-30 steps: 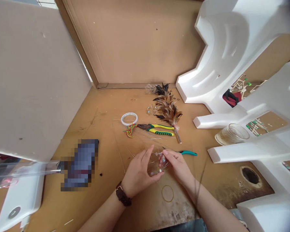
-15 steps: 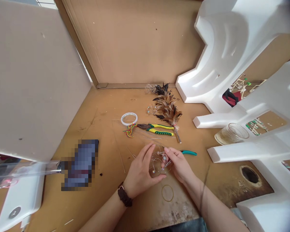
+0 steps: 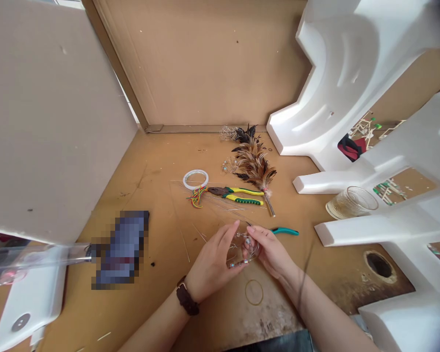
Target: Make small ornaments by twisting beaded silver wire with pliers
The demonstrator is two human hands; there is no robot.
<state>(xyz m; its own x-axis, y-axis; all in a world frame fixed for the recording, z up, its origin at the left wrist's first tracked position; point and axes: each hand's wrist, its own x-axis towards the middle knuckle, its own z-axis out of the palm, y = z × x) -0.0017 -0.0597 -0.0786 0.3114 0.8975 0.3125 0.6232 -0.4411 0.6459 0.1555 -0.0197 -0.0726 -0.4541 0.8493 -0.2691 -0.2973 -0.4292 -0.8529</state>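
Between my two hands is a tangle of thin clear or silvery wire with small beads, a beaded wire ornament (image 3: pixel 248 240). My right hand (image 3: pixel 269 247) pinches its right side with thumb and fingers. My left hand (image 3: pixel 214 256), with a dark watch on its wrist, curves around the left side. Its thumb meets the lower beaded strand, and its fingers rise along the upper edge. A teal-handled tool (image 3: pixel 285 231) lies just beyond my right hand, its head hidden. A thin yellowish ring (image 3: pixel 254 292) lies on the table below my hands.
Beyond my hands lie yellow-green pliers (image 3: pixel 242 195), a white ring-shaped roll (image 3: pixel 195 180), coloured cords (image 3: pixel 198 196) and a feather duster (image 3: pixel 253 161). White foam pieces (image 3: pixel 337 232) and a glass (image 3: pixel 352 203) stand right. At left are a blurred phone (image 3: pixel 122 252) and a white device (image 3: pixel 36 288).
My left hand has closed in slightly around the beaded wire ornament, and its thumb now meets the beaded strand. The ornament has turned a little; my right hand keeps its pinch.
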